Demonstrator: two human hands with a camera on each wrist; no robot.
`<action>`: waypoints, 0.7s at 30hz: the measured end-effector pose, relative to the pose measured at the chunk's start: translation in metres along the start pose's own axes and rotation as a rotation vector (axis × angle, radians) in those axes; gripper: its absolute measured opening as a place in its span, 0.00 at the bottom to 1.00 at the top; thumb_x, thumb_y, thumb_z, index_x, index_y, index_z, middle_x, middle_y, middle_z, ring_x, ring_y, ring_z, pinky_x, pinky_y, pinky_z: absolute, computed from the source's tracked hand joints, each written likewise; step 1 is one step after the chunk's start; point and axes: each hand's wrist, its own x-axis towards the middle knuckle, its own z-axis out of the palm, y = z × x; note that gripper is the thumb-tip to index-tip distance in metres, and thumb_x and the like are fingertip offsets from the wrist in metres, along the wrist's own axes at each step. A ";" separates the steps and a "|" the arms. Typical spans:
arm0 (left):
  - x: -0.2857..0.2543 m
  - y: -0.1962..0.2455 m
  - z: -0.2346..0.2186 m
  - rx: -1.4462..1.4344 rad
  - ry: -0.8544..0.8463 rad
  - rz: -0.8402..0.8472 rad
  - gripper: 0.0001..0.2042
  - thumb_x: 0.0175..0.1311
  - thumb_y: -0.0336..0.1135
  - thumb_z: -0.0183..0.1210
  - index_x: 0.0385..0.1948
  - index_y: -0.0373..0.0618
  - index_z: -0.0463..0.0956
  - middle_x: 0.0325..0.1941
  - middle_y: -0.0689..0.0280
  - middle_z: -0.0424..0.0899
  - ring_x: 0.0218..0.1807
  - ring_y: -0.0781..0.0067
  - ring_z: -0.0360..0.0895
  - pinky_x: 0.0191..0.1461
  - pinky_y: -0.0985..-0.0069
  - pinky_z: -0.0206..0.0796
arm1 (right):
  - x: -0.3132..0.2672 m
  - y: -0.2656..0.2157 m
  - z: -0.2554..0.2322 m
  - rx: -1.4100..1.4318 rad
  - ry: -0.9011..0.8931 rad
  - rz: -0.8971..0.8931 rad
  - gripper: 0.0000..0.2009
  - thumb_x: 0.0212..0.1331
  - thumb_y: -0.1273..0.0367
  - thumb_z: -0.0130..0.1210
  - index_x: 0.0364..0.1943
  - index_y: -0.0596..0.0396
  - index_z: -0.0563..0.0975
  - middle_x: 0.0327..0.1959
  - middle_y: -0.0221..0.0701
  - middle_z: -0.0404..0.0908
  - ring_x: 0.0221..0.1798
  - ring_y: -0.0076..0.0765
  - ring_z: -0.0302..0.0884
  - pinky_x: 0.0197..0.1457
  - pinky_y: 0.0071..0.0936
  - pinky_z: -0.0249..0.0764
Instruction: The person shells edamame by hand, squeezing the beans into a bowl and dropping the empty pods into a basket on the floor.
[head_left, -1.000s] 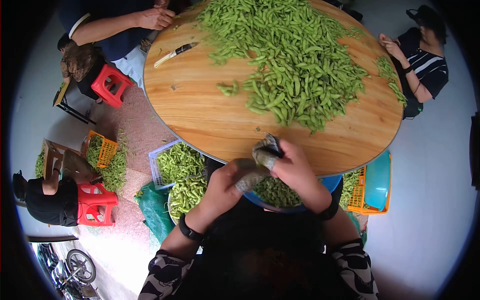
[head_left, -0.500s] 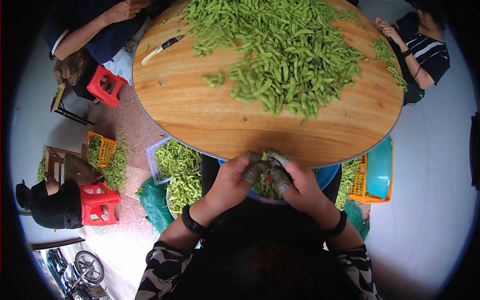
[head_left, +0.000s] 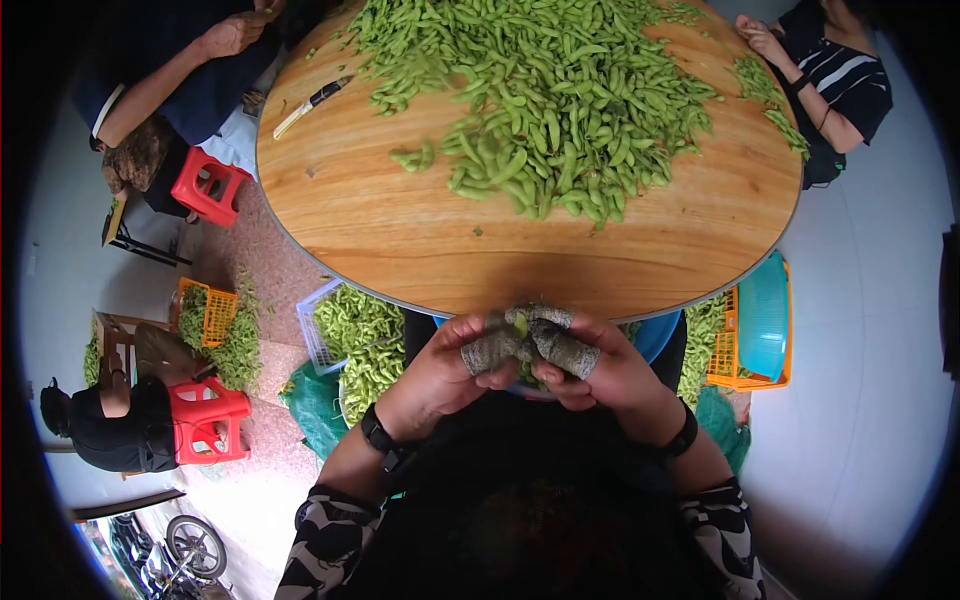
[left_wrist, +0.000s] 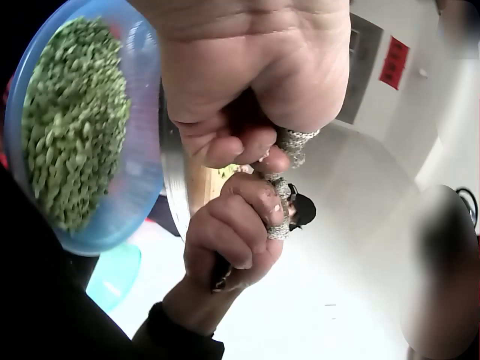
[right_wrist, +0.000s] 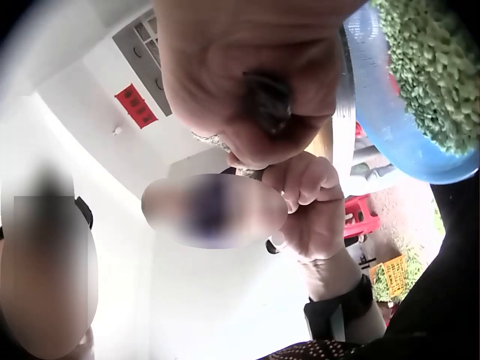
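Note:
My left hand (head_left: 452,368) and right hand (head_left: 622,372) meet at the near table edge, fingertips together. Grey knitted covers wrap thumbs and fingers on both. Between the tips, a bit of green soybean pod (head_left: 520,325) shows, pinched from both sides; the rest is hidden by fingers. In the right wrist view, the right hand's curled fingers also hold a dark, shiny thing (right_wrist: 268,103) against the palm; its kind I cannot tell. Below the hands stands a blue basin (left_wrist: 146,142) with shelled green beans (left_wrist: 75,124). Ahead, a big heap of pods (head_left: 560,110) covers much of the round table (head_left: 350,225).
A knife (head_left: 312,106) lies at the table's left. Pods fill a pale crate (head_left: 310,318) on the left. An orange crate (head_left: 722,360) with a teal basin (head_left: 763,320) stands right. Other people sit around, some on red stools (head_left: 212,190).
Both hands have drawn back from over the table to its near edge, above the basin. Their fingertips have come closer together around the green pod. The head view has shifted slightly.

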 end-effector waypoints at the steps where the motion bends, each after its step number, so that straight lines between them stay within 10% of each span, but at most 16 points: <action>1: 0.000 -0.002 -0.001 0.000 -0.001 -0.001 0.06 0.67 0.32 0.56 0.40 0.42 0.76 0.26 0.73 0.73 0.23 0.81 0.62 0.29 0.82 0.54 | 0.000 -0.001 -0.001 0.057 -0.013 0.040 0.14 0.69 0.71 0.46 0.56 0.48 0.72 0.25 0.21 0.70 0.17 0.10 0.53 0.18 0.12 0.48; 7: -0.002 -0.010 0.003 -0.242 0.004 -0.110 0.08 0.66 0.32 0.57 0.42 0.42 0.76 0.24 0.73 0.72 0.23 0.81 0.63 0.28 0.84 0.53 | -0.006 0.006 -0.010 0.153 0.000 0.107 0.14 0.70 0.68 0.45 0.58 0.49 0.69 0.26 0.21 0.71 0.18 0.11 0.55 0.18 0.14 0.49; 10: 0.003 -0.009 -0.003 0.356 0.070 -0.012 0.07 0.67 0.33 0.57 0.41 0.42 0.77 0.24 0.73 0.75 0.24 0.81 0.68 0.29 0.82 0.60 | -0.006 0.004 -0.002 -0.030 0.138 0.105 0.15 0.68 0.70 0.46 0.58 0.50 0.69 0.27 0.22 0.72 0.18 0.13 0.57 0.19 0.14 0.53; 15: 0.002 -0.004 0.013 1.881 0.194 0.757 0.06 0.61 0.28 0.60 0.37 0.39 0.75 0.29 0.61 0.80 0.28 0.64 0.79 0.34 0.70 0.71 | -0.009 0.015 -0.001 -0.320 0.218 -0.032 0.16 0.66 0.73 0.47 0.57 0.52 0.70 0.26 0.22 0.72 0.20 0.15 0.62 0.21 0.15 0.60; 19: 0.008 -0.015 0.010 1.992 0.256 0.940 0.04 0.61 0.25 0.58 0.36 0.40 0.75 0.28 0.57 0.79 0.29 0.60 0.79 0.34 0.71 0.70 | -0.012 0.018 -0.004 -0.459 0.227 -0.174 0.17 0.65 0.74 0.47 0.57 0.54 0.70 0.28 0.23 0.74 0.21 0.14 0.66 0.22 0.15 0.63; 21: 0.008 -0.020 0.007 1.451 0.230 0.722 0.05 0.60 0.22 0.56 0.37 0.40 0.75 0.28 0.59 0.78 0.29 0.66 0.76 0.34 0.70 0.69 | -0.016 0.021 -0.009 -0.442 0.206 -0.162 0.17 0.64 0.74 0.47 0.57 0.55 0.70 0.28 0.23 0.75 0.22 0.14 0.67 0.23 0.15 0.64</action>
